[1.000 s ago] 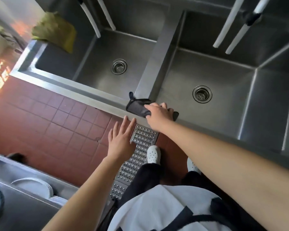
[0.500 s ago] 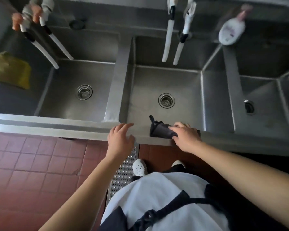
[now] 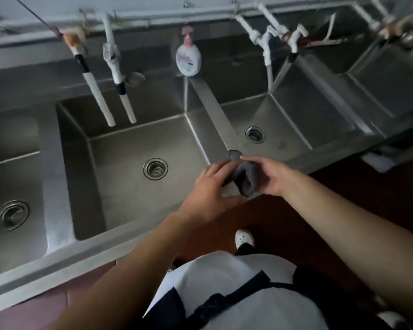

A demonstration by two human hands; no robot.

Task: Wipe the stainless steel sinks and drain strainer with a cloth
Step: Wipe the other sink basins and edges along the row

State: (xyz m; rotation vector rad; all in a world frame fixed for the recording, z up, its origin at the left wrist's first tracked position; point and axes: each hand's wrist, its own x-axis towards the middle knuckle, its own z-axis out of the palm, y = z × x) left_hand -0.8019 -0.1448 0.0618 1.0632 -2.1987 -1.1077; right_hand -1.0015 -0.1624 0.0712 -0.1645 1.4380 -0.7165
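Nearest the camera are a white top with dark apron straps (image 3: 224, 303) and, below the hands, one white shoe (image 3: 244, 237) on the dark floor. Both bare forearms reach forward and the hands meet close together over the front rim of the sinks (image 3: 100, 253). The left hand (image 3: 208, 189) and the right hand (image 3: 265, 176) hold a bunched dark grey cloth (image 3: 242, 177) between them: the left fingers curl onto its near-left side, and the right hand's fingers wrap its right side, with one finger laid across the top. The cloth sits just above the rim, at the near end of the steel divider (image 3: 212, 108) that runs away from the hands.

Just left of the hands lies a basin with a round drain strainer (image 3: 155, 168) in its floor. Beyond the right hand, the next basin has its own strainer (image 3: 255, 134). Far to the left, a third drain (image 3: 13, 214) shows in another basin.

Farther back, beyond the left hand, two white spouts (image 3: 110, 91) hang over the basin. Straight beyond the hands, a white soap bottle with a pink pump (image 3: 188, 57) stands at the far end of the divider. To its right are more white taps (image 3: 272, 41), blurred.
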